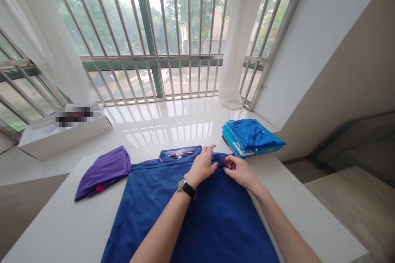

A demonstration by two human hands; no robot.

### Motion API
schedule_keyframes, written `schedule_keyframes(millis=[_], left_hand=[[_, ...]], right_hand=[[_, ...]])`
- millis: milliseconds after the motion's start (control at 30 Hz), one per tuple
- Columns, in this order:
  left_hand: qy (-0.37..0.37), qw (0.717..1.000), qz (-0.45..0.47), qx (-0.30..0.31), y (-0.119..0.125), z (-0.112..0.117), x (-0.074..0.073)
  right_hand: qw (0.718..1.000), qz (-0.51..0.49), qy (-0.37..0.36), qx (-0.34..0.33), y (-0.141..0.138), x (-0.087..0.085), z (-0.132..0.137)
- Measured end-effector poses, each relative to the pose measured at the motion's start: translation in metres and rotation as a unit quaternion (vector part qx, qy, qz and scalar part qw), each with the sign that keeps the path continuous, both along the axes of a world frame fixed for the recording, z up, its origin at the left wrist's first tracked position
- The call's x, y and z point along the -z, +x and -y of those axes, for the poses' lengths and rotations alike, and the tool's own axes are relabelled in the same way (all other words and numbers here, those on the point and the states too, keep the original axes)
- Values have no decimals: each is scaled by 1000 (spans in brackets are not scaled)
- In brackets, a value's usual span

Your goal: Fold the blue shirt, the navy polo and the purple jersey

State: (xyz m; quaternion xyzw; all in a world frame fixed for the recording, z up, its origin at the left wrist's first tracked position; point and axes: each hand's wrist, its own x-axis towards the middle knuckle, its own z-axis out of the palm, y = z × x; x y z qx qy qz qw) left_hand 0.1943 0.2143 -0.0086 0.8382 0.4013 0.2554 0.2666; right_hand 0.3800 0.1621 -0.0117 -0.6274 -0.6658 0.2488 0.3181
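Note:
A dark blue polo shirt (148, 197) lies spread on the white surface, its striped collar (180, 153) at the far edge and its lower part running out of view at the bottom. My left hand (202, 166), with a black-strapped watch on the wrist, rests on the shirt just right of the collar. Its fingers are stretched and apart. At the shirt's right shoulder, my right hand (240, 170) has its thumb and fingers curled in at the fabric edge, seemingly pinching it. The exact fingertip contact is hard to see.
A folded purple garment (106, 172) lies to the left. Beyond my right hand sits a stack of folded blue garments (251, 137). A white box (66, 131) with blurred contents stands at the back left, below the barred window (154, 58). The table's right edge drops off near stairs.

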Motion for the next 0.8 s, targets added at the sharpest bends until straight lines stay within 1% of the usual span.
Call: schedule_keyframes(millis=[33,67,133,167,200,233,267,300,367,400,433,500,600,700,800], left_hand=[[7,1000,9,16,-1,-1,-2],[12,999,13,45,-2,-2,-5],[15,993,1,116,-6,-4,-11],[11,989,-14,145,-8,-5,-14],[4,986,-30,164,-10,-6,-17],[-3,983,-46,176,-13,-7,-20],[-10,981,-59,185,-15,-8,-24],[-16,980,-64,190,-18,-8,-27],[-31,978,-56,198,-23,-9,-34],[-38,978,-48,200,-26,-9,-38],[-45,978,-39,200,-29,-9,-42],[-59,978,-25,198,-36,-10,-51],[-101,975,-12,199,-43,-9,-64],[-140,970,19,196,-48,-8,-74],[-157,966,41,202,-51,-7,-78]], right_hand=[[999,-20,-7,-36,-2,-4,3],[997,-36,-18,-72,-4,-8,6],[988,-52,-52,-136,-4,-18,12],[984,-56,-72,-152,-2,-23,14],[982,-59,-92,-153,2,-27,16],[983,-58,-111,-137,8,-30,17],[986,-46,-125,-101,15,-32,17],[990,-21,-129,-47,22,-32,16],[989,70,-111,72,34,-27,13],[981,121,-96,115,39,-22,11],[973,166,-85,138,41,-17,9],[963,219,-74,141,40,-6,5],[958,244,-73,131,29,5,2],[954,249,-68,153,19,10,1],[952,247,-64,172,18,12,0]])
